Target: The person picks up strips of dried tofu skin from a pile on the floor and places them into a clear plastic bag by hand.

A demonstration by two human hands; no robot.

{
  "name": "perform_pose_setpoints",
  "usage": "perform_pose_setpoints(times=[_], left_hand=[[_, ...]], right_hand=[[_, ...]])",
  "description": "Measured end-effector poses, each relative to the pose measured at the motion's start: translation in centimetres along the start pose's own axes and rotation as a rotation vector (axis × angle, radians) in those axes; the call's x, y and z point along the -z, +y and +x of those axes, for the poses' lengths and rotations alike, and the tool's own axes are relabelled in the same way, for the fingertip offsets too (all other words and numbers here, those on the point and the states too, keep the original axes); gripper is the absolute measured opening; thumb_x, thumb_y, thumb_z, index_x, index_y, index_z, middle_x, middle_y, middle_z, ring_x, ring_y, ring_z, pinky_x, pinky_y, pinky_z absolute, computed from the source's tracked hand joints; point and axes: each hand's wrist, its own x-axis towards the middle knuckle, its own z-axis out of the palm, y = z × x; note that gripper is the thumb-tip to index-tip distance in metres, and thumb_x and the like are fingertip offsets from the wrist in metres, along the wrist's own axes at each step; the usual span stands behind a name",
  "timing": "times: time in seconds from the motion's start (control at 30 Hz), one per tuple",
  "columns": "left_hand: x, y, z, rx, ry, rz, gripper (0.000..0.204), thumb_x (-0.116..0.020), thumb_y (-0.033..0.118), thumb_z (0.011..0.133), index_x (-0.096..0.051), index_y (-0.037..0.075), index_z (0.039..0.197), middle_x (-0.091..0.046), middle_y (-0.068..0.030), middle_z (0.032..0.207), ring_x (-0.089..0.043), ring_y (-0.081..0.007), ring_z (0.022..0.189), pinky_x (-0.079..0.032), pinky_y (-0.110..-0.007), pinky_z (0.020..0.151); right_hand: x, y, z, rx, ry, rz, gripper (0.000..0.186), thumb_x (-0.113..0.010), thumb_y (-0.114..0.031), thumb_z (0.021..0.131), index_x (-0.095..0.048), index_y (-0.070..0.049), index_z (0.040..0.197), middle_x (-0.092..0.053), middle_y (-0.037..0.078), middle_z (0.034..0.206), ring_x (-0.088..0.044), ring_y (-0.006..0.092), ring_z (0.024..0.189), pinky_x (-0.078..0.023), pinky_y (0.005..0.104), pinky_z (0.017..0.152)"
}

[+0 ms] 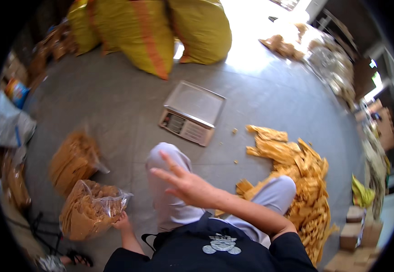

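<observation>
My left hand [122, 221] is closed on the edge of a clear plastic bag [86, 213] full of flat, crinkled tan pieces. The bag rests on the floor at my left, its top loose and crumpled. My right hand [184, 185] is above my knee, fingers spread, with nothing in it. Behind the held bag lies a second filled plastic bag [75, 158]. Ahead of my knees sits a weighing scale [196, 106], its metal pan bare. To my right is a long heap of yellow-brown crinkled strips [303, 186], whose exact kind I cannot tell.
Large yellow sacks [145, 31] with orange stripes stand beyond the scale. A white sack [11, 122] and more bags line the left side. Clear bags [330, 63] are piled at the far right, cardboard boxes [353, 231] nearer. A sandalled foot [77, 259] shows at lower left.
</observation>
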Motion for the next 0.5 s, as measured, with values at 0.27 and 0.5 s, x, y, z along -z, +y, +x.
perform_pose_setpoints(times=[0.27, 0.5], left_hand=[[-11.5, -10.4, -1.7, 0.515, -0.224, 0.120, 0.074, -0.039, 0.058, 0.087, -0.026, 0.007, 0.139, -0.036, -0.0129, 0.140, -0.035, -0.0312, 0.128, -0.032, -0.048, 0.103], [-23.6, -25.8, -20.3, 0.575, -1.270, 0.888, 0.050, -0.031, 0.038, 0.096, -0.039, 0.003, 0.131, -0.045, -0.0144, 0.133, -0.043, -0.0288, 0.121, -0.035, -0.042, 0.102]], right_hand=[[12.7, 5.8, -20.1, -0.536, 0.704, -0.334, 0.038, -0.057, 0.005, 0.080, -0.057, -0.005, 0.116, -0.038, 0.014, 0.139, -0.039, 0.0259, 0.127, -0.042, 0.0325, 0.093], [15.5, 3.4, -34.7, -0.830, 1.339, -0.457, 0.029, -0.053, -0.005, 0.086, -0.058, -0.002, 0.114, -0.046, 0.016, 0.131, -0.045, 0.0260, 0.121, -0.040, 0.0329, 0.096]])
